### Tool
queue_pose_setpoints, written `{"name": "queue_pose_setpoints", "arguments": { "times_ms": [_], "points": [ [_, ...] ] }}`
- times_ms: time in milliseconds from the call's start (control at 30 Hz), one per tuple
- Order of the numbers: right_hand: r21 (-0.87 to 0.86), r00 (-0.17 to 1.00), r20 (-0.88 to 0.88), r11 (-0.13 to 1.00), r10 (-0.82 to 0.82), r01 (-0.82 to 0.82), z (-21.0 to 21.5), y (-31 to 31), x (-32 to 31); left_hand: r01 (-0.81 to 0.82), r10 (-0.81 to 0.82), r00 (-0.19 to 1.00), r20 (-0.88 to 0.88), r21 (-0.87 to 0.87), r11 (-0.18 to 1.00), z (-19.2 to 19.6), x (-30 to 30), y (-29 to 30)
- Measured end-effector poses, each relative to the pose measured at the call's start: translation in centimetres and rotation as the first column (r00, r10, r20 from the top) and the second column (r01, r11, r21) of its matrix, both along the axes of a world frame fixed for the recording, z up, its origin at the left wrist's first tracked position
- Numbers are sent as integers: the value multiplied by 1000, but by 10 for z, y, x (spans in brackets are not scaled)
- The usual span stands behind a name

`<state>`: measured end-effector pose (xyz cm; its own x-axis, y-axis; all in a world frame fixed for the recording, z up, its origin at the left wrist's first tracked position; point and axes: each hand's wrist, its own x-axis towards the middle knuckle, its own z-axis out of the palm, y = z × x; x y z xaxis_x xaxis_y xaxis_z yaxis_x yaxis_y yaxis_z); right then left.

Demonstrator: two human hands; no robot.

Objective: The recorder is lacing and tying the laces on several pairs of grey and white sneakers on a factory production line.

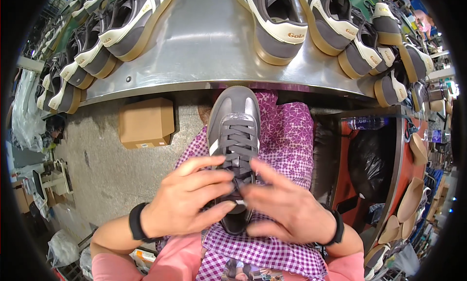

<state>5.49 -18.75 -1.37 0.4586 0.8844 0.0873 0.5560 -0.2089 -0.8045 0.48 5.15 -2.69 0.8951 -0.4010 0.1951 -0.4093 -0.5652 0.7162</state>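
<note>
A grey suede sneaker (pixel 233 135) with a smooth rounded toe, a white side stripe and flat grey laces lies toe-away on the person's lap, over a purple-and-white checked cloth (pixel 287 130). Both hands meet at the upper end of its lacing: the left hand (pixel 187 200) pinches the laces near the tongue with fingers curled onto the shoe, and the right hand (pixel 287 208) grips the laces from the opposite side, fingertips pressed against the shoe's opening. Each wrist wears a black band, and pink sleeves show below the sneaker.

Just beyond the sneaker's toe runs the curved edge of a brushed-metal counter (pixel 204 47), dull silver and reflective. On it stand rows of matching grey sneakers with cream stripes and tan gum soles (pixel 277 23), some to the left of the lap sneaker's toe, more to the right.

Left of the sneaker, on a speckled grey concrete floor (pixel 102 169), sits a closed cardboard box (pixel 146 121). Right of the sneaker stands a red bin (pixel 384 154) lined with a black plastic bag, a clear water bottle (pixel 367 122) lying at its top edge. Tan insoles (pixel 411 198) are stacked beyond the bin.
</note>
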Motion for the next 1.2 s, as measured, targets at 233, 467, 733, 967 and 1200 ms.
{"name": "queue_pose_setpoints", "arguments": {
  "times_ms": [233,467,733,967,1200],
  "points": [
    [-67,805,-59,807,-591,587,-11,21,22,-324,304,901,-309,-13,946,-6,29,-6],
    [-179,812,-312,870,-494,460,-26,28,38,-275,157,778,-608,-105,956,-5,44,-1],
    [-119,744,-226,776,-628,619,-25,22,7,-381,359,875,-324,-6,925,-8,15,-9],
    [-84,871,-88,875,-484,478,-22,23,19,-233,216,866,-450,18,972,1,36,-4],
    [-124,261,-917,838,-301,531,-47,2,13,-451,-57,559,-827,-361,816,-22,19,24]
  ]
}}
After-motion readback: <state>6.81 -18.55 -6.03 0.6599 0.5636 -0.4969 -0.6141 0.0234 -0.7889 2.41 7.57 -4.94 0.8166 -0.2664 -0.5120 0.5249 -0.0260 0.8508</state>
